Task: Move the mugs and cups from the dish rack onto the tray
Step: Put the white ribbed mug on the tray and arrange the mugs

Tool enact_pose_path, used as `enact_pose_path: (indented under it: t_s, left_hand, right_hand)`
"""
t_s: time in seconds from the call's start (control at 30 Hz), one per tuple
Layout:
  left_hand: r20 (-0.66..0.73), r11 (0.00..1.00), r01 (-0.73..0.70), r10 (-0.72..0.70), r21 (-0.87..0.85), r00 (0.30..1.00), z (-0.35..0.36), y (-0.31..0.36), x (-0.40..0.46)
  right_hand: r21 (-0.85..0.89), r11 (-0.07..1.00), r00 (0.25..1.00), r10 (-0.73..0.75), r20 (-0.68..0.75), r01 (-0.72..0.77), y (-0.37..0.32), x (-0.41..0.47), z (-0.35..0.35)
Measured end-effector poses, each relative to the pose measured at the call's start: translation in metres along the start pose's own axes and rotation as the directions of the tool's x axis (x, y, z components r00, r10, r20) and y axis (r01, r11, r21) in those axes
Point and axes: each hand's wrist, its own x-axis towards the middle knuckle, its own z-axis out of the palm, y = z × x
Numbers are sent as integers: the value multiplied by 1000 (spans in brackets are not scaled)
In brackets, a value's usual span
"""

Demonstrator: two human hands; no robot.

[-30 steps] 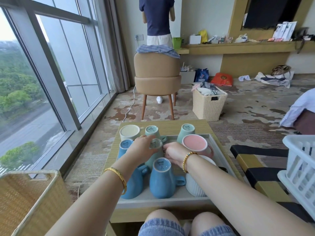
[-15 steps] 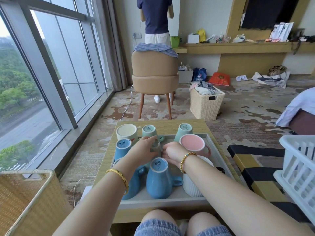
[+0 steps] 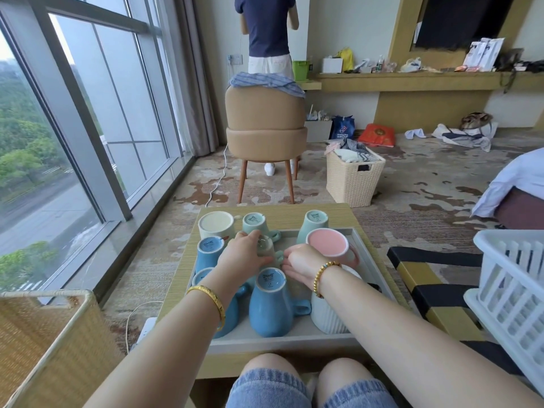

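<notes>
A grey tray (image 3: 297,338) on a low wooden table (image 3: 347,219) holds several upside-down mugs. My left hand (image 3: 243,256) grips a pale green mug (image 3: 266,245) in the tray's middle. My right hand (image 3: 300,265) sits just right of that mug, fingers curled at its handle; its grip is hidden. Around them stand blue mugs (image 3: 269,301) (image 3: 209,251), a pink mug (image 3: 328,244), a cream mug (image 3: 216,225), mint mugs (image 3: 254,222) (image 3: 315,220) and a ribbed white cup (image 3: 326,316). The white dish rack (image 3: 512,293) is at the right edge.
A wicker basket (image 3: 44,340) stands at the lower left beside the window. A black and yellow stool (image 3: 426,287) supports the rack. Beyond the table are a tan chair (image 3: 265,134), a woven laundry basket (image 3: 353,178) and a person standing behind the chair.
Both hands have stayed around the pale green mug in the tray's middle. The camera has tilted slightly; the mugs have not visibly shifted.
</notes>
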Motion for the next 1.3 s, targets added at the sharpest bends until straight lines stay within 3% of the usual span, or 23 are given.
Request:
enact_pose_path:
  t_s: [0.17, 0.33, 0.5, 0.63, 0.77, 1.1, 1.3]
  left_hand:
    - [-110, 994, -69, 59, -88, 992, -16, 4, -26]
    - [118, 975, -218, 222, -47, 968, -24, 15, -63]
    - [170, 970, -243, 240, -6, 956, -22, 16, -79]
    - [158, 978, -205, 200, 20, 967, -23, 10, -81]
    - [129, 987, -160, 155, 31, 979, -19, 6, -82]
    - [38, 989, -65, 60, 132, 997, -5, 10, -82]
    - [-31, 985, -14, 20, 175, 999, 1, 17, -84]
  right_hand:
    - [-30, 998, 998, -54, -23, 53, 4, -20, 8]
    - [-61, 997, 994, -55, -93, 50, 12, -48, 21]
    - [-1, 1000, 982, -3, -189, 3, 29, -75, 40]
    - [117, 993, 988, 34, -152, -17, 40, -95, 58]
    - [58, 996, 990, -53, -128, 61, 49, -94, 66]
    - [137, 987, 994, -70, -78, 81, 51, -72, 61]
    - [72, 991, 993, -111, -37, 114, 56, -55, 55]
